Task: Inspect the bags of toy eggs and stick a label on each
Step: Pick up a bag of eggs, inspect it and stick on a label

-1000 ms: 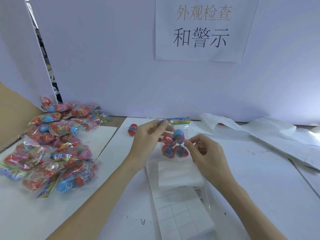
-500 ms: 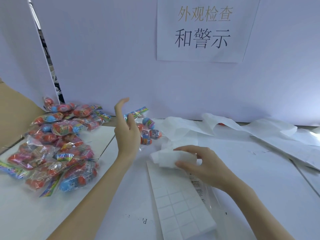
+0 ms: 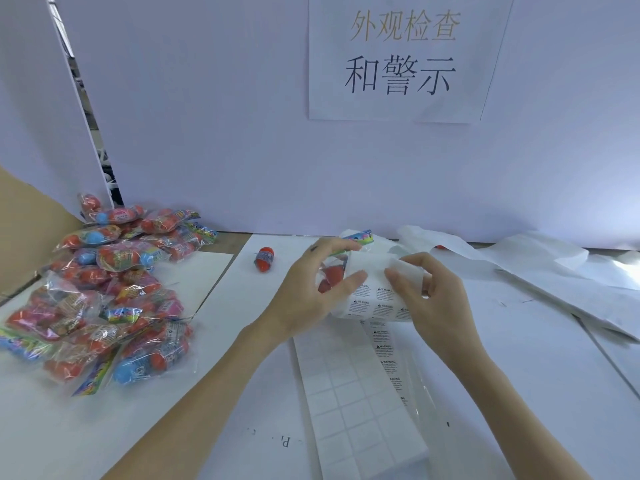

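While clear bags of toy eggs (image 3: 104, 292) lay heaped at the tabletop's (image 3: 519, 358) left, the left hand (image 3: 311, 289) pinched one bag (image 3: 334, 268) of red eggs against a curled label sheet (image 3: 374, 299), and the right hand (image 3: 429, 296) gripped that sheet's upper edge with curled fingers.

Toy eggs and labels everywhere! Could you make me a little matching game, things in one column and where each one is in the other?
Things:
1. loose toy egg
2. pile of bagged eggs
3. label sheet
4. printed sign

Places:
A. on the back wall
B. heaped at the left of the table
C. held curled between both hands
D. lying alone on the table, left of the left hand

Pairs: 1-D, 2-B, 3-C, 4-A
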`<state>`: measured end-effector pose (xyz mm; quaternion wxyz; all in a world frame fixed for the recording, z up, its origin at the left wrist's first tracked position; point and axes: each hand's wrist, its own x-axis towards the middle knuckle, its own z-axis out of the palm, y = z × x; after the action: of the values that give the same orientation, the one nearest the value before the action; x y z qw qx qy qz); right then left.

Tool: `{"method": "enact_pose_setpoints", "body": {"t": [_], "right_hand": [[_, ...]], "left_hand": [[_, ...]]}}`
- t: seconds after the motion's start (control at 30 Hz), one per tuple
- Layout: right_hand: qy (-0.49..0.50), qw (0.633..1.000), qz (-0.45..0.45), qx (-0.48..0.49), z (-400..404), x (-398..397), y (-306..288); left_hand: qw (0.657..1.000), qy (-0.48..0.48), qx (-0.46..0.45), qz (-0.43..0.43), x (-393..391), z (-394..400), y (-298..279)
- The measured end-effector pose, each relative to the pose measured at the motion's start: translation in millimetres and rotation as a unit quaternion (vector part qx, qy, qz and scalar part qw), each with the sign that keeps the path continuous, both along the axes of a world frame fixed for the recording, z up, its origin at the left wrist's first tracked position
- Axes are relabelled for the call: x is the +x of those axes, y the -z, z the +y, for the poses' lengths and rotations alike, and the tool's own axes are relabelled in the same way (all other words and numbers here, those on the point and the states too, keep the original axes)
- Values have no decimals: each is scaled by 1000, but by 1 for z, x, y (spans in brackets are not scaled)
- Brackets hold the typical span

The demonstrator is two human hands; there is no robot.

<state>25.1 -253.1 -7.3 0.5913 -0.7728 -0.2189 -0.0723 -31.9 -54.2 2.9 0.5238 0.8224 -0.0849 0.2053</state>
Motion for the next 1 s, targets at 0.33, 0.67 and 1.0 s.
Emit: {"method": "enact_pose_setpoints", "body": {"t": [0.33, 0.67, 1.0], "right_hand": [[-66, 991, 81, 80, 2, -7, -9], [6, 1000, -3, 13, 2, -4, -1], [38, 999, 13, 15, 10, -8, 3]], "left_hand": [[995, -81, -57, 27, 7, 5, -1], [993, -98, -60, 31, 9, 6, 5], [992, -92, -80, 38, 9, 6, 5]]}}
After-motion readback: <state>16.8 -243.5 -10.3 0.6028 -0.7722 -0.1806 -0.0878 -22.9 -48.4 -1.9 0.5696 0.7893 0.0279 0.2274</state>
